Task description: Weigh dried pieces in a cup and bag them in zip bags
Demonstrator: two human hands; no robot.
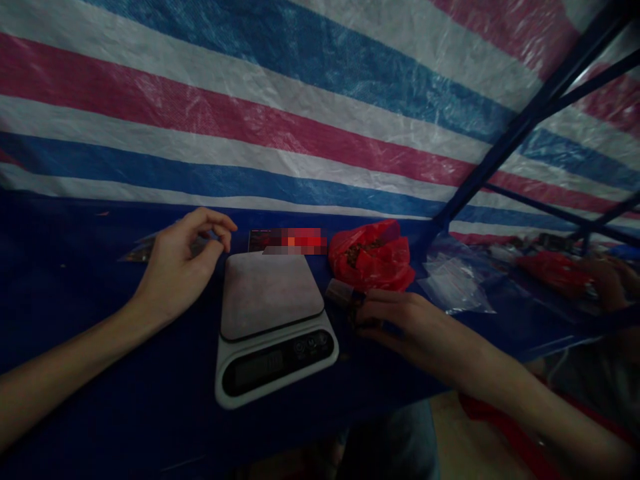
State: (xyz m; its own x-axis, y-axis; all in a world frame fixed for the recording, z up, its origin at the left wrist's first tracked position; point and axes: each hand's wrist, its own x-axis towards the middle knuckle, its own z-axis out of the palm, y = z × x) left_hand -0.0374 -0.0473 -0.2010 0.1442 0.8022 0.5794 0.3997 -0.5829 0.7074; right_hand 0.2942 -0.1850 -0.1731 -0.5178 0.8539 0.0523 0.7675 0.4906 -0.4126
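Note:
A white digital kitchen scale [273,293] with a flat pale platform stands before me, nothing lying on its platform. My left hand [183,263] hovers at the scale's far left corner, empty, its fingers loosely bent and apart. Partly hidden behind that hand lie small clear bags [137,250] with dark contents. To the right of the scale, my right hand [400,320] pinches a small clear plastic bag [341,292]; its dark contents are hard to make out. Just beyond is an open red plastic bag [373,257] holding loose brownish pieces.
A black and red packet [300,240], partly blurred out, lies behind the scale. Flat clear zip bags [455,280] are on the blue table [165,373] at right. Further right, another person's hand [607,277] is beside a red bag [557,270]. Striped sheeting and a blue metal frame [475,170] rise behind.

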